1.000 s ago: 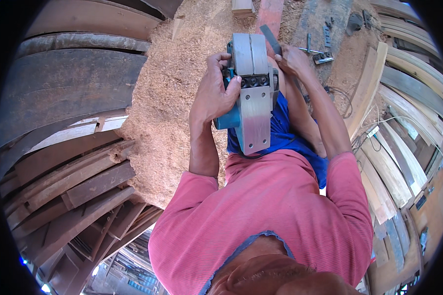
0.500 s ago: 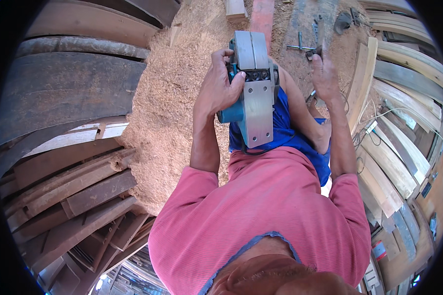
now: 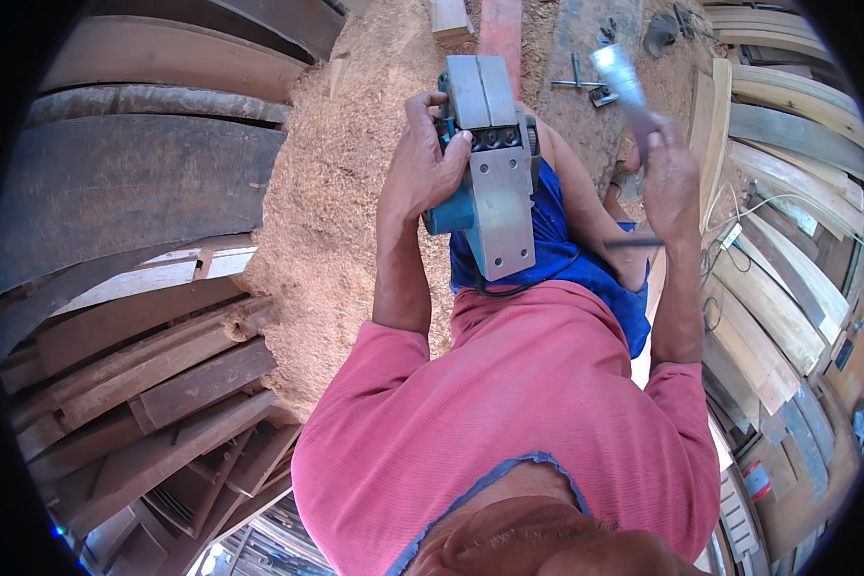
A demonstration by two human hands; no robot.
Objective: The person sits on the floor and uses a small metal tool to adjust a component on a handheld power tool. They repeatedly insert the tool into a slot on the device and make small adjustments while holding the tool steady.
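At upper centre, I see the left hand (image 3: 420, 163) clasping a planer (image 3: 501, 213), already turned sole-up above blue shorts (image 3: 553, 228); at upper right, the right hand (image 3: 670, 180) grips a blurred, shiny strip (image 3: 617, 75), apart from the planer.

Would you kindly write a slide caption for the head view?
Left hand holds a teal-and-silver metal power planer, underside up, while right hand grips a flat, shiny grey strip.

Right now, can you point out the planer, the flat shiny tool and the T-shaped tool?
Planer (image 3: 496, 182), head view: on its flat metal sole.
Flat shiny tool (image 3: 621, 81), head view: on its bright part.
T-shaped tool (image 3: 577, 71), head view: on its stem.
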